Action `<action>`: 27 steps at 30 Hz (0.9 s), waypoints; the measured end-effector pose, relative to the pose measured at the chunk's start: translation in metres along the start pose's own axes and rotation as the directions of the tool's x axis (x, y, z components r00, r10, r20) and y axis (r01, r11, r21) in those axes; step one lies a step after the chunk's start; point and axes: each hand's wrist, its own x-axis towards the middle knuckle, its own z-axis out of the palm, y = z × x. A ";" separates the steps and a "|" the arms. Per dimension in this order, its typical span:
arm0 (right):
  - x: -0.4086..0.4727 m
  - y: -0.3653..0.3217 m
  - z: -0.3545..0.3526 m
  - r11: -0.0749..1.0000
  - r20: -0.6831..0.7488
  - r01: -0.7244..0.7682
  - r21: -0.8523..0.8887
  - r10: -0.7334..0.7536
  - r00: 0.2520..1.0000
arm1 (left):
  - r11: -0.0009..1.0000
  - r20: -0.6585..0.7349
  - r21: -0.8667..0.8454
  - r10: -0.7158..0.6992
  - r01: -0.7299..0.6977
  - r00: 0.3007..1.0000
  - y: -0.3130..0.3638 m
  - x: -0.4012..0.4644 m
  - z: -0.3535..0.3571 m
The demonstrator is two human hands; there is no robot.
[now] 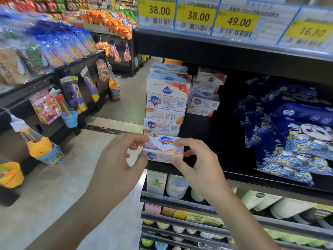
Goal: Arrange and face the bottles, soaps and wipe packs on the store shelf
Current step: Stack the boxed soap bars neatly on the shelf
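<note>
A white and orange Safeguard soap box (pixel 164 147) sits at the front edge of the black shelf (pixel 270 183), at the foot of a tall stack of soap boxes (pixel 166 98). My left hand (pixel 119 159) pinches the box's left end. My right hand (pixel 196 159) grips its right end, thumb at the front and fingers over the top. A second, shorter stack of soap boxes (pixel 205 92) stands behind and to the right. Dark blue wipe packs (pixel 295 134) with a panda print lie piled at the shelf's right side.
Price tags (pixel 196 15) line the shelf above. Below are bottles and a white carton (pixel 156 182), then rows of small coloured soaps (pixel 180 213). Across the aisle floor (pixel 72 177), racks hold toys (pixel 45 150) and snack bags (pixel 68 44).
</note>
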 end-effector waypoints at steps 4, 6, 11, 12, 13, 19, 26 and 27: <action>0.004 -0.005 0.011 0.996 0.007 -0.025 -0.091 0.025 1.000 | 0.996 0.047 0.062 0.057 -0.060 0.997 -0.004 0.001 0.004; 0.005 -0.006 0.012 0.996 0.012 -0.044 -0.083 0.045 0.999 | 0.990 0.057 0.095 0.101 -0.106 0.993 -0.006 0.003 0.007; 0.001 -0.006 -0.006 0.998 -0.003 -0.067 0.015 0.067 0.998 | 0.962 0.074 0.146 0.223 -0.232 0.972 -0.001 0.000 0.015; 0.003 -0.005 -0.013 0.997 -0.026 -0.072 0.034 0.073 0.997 | 0.957 0.093 0.150 0.236 -0.248 0.967 0.002 -0.001 0.017; 0.007 -0.003 -0.021 0.996 -0.055 -0.078 0.049 0.080 0.995 | 0.955 0.118 0.148 0.243 -0.259 0.963 0.005 -0.003 0.020; 0.066 0.021 -0.072 0.977 -0.185 -0.138 -0.160 0.108 0.977 | 0.942 0.240 0.132 0.272 -0.309 0.932 0.015 -0.008 0.041; 0.146 0.043 -0.089 0.863 -0.177 -0.208 -0.460 0.141 0.974 | 0.941 0.263 0.140 0.265 -0.309 0.928 0.021 -0.006 0.053; 0.155 0.045 -0.087 0.851 -0.157 -0.220 -0.477 0.163 0.974 | 0.944 0.265 0.138 0.257 -0.301 0.929 0.021 -0.006 0.054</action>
